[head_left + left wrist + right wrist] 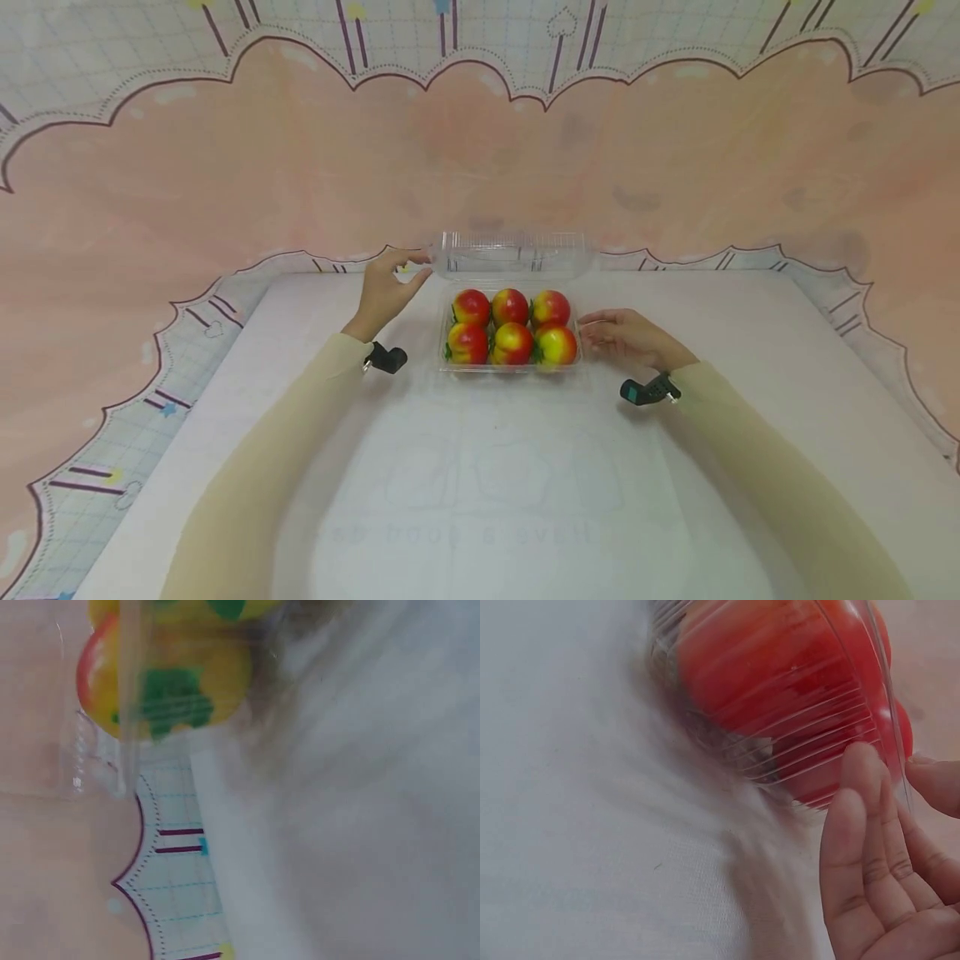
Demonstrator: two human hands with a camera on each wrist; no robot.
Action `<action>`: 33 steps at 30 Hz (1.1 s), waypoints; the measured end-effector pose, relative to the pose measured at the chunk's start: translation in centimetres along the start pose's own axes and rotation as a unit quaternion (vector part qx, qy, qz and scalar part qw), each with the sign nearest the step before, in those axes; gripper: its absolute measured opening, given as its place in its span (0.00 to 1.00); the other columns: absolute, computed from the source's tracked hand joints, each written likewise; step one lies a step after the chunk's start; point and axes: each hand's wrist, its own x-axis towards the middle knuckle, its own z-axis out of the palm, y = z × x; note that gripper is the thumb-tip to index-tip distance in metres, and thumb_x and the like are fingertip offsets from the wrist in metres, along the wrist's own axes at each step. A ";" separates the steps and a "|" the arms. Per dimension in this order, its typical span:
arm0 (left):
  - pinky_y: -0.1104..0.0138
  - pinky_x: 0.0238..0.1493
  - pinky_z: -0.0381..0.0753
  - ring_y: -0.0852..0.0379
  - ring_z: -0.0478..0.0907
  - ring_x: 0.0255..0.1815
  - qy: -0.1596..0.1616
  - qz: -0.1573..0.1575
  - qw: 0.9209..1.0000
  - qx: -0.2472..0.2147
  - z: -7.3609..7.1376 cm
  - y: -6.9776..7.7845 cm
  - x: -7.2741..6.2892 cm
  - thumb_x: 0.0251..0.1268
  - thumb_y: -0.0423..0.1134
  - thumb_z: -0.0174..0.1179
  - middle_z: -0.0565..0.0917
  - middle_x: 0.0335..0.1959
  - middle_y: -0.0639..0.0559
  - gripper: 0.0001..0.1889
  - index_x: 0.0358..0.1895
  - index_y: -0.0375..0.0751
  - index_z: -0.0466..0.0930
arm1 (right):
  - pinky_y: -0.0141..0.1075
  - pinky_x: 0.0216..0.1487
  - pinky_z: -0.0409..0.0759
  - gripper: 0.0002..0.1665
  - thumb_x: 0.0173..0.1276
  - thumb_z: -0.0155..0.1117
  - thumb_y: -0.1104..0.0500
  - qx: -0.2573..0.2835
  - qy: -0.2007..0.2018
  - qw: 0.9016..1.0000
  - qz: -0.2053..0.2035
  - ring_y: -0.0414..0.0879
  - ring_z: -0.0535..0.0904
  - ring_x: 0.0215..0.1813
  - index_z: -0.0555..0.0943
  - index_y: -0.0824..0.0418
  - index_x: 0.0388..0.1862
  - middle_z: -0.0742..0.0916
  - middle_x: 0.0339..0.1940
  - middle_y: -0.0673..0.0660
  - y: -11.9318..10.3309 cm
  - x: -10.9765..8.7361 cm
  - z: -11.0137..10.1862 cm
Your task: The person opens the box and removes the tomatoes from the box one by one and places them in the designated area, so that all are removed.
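A clear plastic fruit box (510,369) stands on the white table with several red-and-yellow fruits (512,343) in two rows. Green leaf-like parts show on the fruits (176,705) in the left wrist view. The box's clear lid (513,254) is raised along the far side. My left hand (387,292) pinches the lid's left end between thumb and forefinger; this hand is outside the left wrist view. At the box's right side, my right hand (626,336) rests nearly straight fingers (844,840) against the ribbed wall, its thumb close to the rim.
The white table (495,483) carries faint printed lettering near its front. Behind it hangs a peach-coloured patterned cloth (480,167) with a scalloped border, which also runs down both sides. Each wrist wears a small black camera (387,358).
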 end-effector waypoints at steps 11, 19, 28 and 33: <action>0.56 0.54 0.77 0.45 0.80 0.49 -0.043 -0.108 0.993 -0.022 1.6 -2.5 1.5 0.62 0.36 0.61 0.87 0.40 0.39 0.10 0.42 0.35 0.85 | 0.24 0.46 0.82 0.30 0.72 0.52 0.58 -0.016 0.004 1.000 0.004 0.38 0.79 0.40 0.60 0.72 0.68 0.83 0.38 0.47 -0.3 0.4 0.3; 0.60 0.51 0.77 0.46 0.79 0.45 -0.031 -0.109 0.993 -0.025 1.8 -2.3 2.1 0.60 0.36 0.63 0.86 0.40 0.38 0.11 0.42 0.33 0.85 | 0.23 0.45 0.81 0.25 0.73 0.51 0.58 -0.020 -0.007 1.000 0.008 0.39 0.79 0.38 0.63 0.72 0.63 0.83 0.37 0.47 -0.3 -0.2 0.5; 0.59 0.52 0.79 0.47 0.79 0.44 -0.093 -0.148 0.984 -0.011 1.4 -2.4 1.4 0.62 0.38 0.61 0.86 0.42 0.40 0.12 0.46 0.37 0.84 | 0.24 0.45 0.82 0.13 0.73 0.51 0.59 -0.030 -0.042 0.999 -0.001 0.39 0.78 0.37 0.69 0.66 0.50 0.82 0.35 0.48 0.8 -1.6 0.5; 0.60 0.51 0.80 0.46 0.80 0.45 -0.128 -0.168 0.977 -0.036 1.4 -2.6 0.9 0.65 0.39 0.58 0.86 0.44 0.40 0.13 0.49 0.37 0.83 | 0.25 0.44 0.82 0.06 0.72 0.52 0.61 -0.023 -0.078 0.997 -0.008 0.40 0.78 0.36 0.72 0.61 0.44 0.83 0.33 0.48 1.3 -2.4 0.6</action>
